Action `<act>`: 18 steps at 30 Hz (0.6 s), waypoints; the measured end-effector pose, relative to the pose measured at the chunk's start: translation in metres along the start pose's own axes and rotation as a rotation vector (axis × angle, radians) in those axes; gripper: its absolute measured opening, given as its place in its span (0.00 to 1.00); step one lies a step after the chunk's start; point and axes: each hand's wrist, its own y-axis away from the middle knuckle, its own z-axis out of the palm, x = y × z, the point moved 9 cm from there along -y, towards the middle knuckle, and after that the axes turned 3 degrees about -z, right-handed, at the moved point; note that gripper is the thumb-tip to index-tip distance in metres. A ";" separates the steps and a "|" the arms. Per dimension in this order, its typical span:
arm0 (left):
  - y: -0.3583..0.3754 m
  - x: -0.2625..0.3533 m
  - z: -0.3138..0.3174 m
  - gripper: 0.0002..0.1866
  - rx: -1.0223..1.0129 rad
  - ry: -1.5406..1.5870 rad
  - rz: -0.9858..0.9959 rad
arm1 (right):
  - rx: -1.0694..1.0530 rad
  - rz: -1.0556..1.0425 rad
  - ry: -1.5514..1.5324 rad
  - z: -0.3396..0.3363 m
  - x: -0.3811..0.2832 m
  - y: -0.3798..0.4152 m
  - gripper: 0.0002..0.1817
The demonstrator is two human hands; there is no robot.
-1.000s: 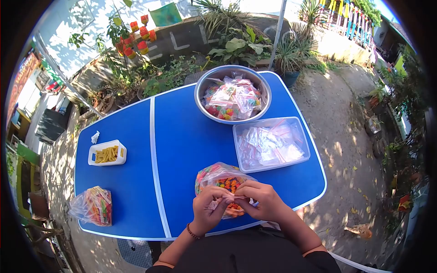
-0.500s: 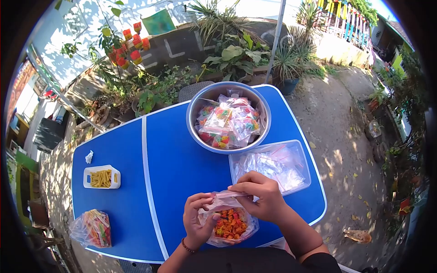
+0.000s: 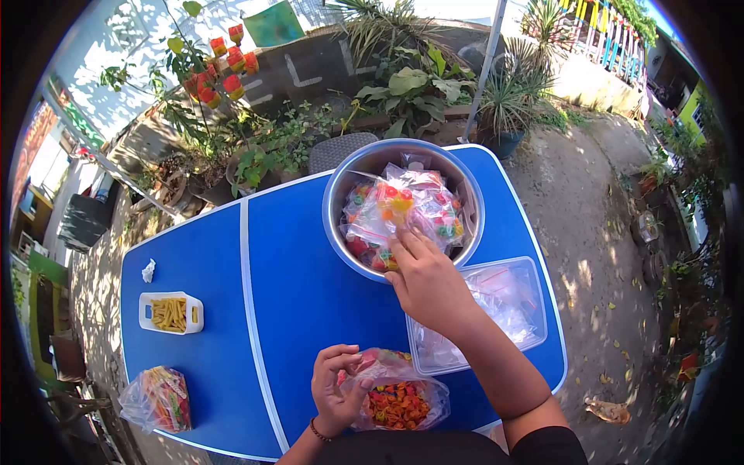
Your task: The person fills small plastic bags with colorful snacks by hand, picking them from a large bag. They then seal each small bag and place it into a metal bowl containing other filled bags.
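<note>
My right hand (image 3: pixel 425 271) is over the metal bowl (image 3: pixel 335 225), its fingers stretched out and its thumb apart. Its fingertips touch or nearly touch a clear packet (image 3: pixel 395 203) with red, orange and yellow contents, on top of several similar packets. At the table's near edge my left hand (image 3: pixel 338 387) is half curled, thumb and fingers apart, beside an opened clear plastic bag (image 3: pixel 434 395). Small orange and red pieces (image 3: pixel 397 406) fill that bag. Whether the left fingers touch its film is hard to see. Under my right forearm sits a clear plastic tub (image 3: pixel 535 310) of small empty bags.
On the left of the blue table (image 3: pixel 310 271) stand a white basket (image 3: pixel 172 329) of yellowish sticks, a crumpled white scrap (image 3: pixel 149 270) and a plastic bag of colourful strips (image 3: pixel 161 399). A grey stool (image 3: pixel 341 149), plants and a pole (image 3: pixel 484 77) are beyond the far edge.
My right hand has moved from the opened bag up and away to the bowl. A packet now lies at its fingertips. My left hand stays by the bag, whose top has sagged.
</note>
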 end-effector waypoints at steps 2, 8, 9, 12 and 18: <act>-0.001 -0.001 0.000 0.18 -0.001 -0.002 0.002 | -0.079 0.025 0.046 0.018 0.009 -0.002 0.29; -0.001 0.000 0.004 0.17 -0.022 -0.009 0.003 | -0.232 0.162 0.149 0.044 0.025 -0.025 0.38; 0.000 0.001 0.004 0.17 -0.025 -0.010 0.006 | -0.235 0.172 0.158 0.045 0.024 -0.028 0.39; -0.001 0.003 0.004 0.18 -0.051 -0.033 0.025 | -0.208 0.167 0.177 0.045 0.022 -0.029 0.37; 0.003 0.009 0.006 0.21 -0.157 -0.045 0.020 | -0.088 0.044 0.283 0.022 -0.007 -0.008 0.30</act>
